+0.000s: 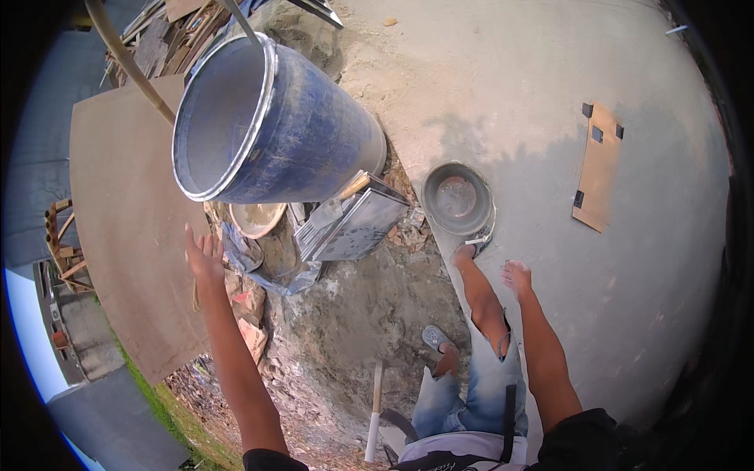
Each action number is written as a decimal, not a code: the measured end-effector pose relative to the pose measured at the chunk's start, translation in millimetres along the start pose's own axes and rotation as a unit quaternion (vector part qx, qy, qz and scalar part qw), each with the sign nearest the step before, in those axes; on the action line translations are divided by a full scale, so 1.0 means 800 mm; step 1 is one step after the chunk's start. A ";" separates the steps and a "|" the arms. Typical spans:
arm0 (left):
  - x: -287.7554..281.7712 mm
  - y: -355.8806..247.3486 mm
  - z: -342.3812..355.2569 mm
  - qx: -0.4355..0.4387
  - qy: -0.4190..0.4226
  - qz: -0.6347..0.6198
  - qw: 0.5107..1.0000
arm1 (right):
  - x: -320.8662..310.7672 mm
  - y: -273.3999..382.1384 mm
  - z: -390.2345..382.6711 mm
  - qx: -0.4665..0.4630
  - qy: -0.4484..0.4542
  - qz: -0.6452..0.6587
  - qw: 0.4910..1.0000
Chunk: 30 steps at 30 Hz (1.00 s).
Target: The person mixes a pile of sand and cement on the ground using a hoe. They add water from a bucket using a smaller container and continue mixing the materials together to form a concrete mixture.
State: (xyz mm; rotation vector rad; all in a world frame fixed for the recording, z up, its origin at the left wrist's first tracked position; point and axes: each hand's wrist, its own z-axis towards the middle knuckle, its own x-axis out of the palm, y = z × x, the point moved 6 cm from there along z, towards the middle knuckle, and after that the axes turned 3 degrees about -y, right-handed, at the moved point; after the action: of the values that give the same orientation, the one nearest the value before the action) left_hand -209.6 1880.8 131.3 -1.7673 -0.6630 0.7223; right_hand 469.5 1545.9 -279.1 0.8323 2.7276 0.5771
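tho lh (206, 263) splayed, rh (517, 276) half-curled

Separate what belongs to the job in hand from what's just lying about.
Likely in the job, nearer the left hand or right hand:
- blue barrel
- dark bucket
- stacked flat panels

Apparently just lying about:
- cardboard strip
- scrap wood
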 end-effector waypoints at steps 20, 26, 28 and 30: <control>0.168 -0.018 0.146 -0.006 -0.151 0.174 0.973 | 0.222 0.181 0.167 -0.027 -0.163 -0.095 0.982; 0.127 0.020 0.111 0.117 -0.255 0.305 0.910 | 0.200 0.441 -0.162 -0.177 -0.033 -0.245 0.953; 0.135 0.005 0.099 0.084 -0.272 0.287 0.915 | 0.189 0.542 -0.286 -0.258 -0.023 -0.237 0.936; 0.135 0.014 0.102 0.063 -0.286 0.271 0.917 | 0.169 0.637 -0.380 -0.273 0.009 -0.272 0.923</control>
State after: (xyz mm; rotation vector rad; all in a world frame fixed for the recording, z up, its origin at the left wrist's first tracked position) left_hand -197.9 2007.4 83.3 -1.6272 -0.4797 1.6671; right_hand 506.3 1919.7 199.4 -0.0681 2.4330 1.1196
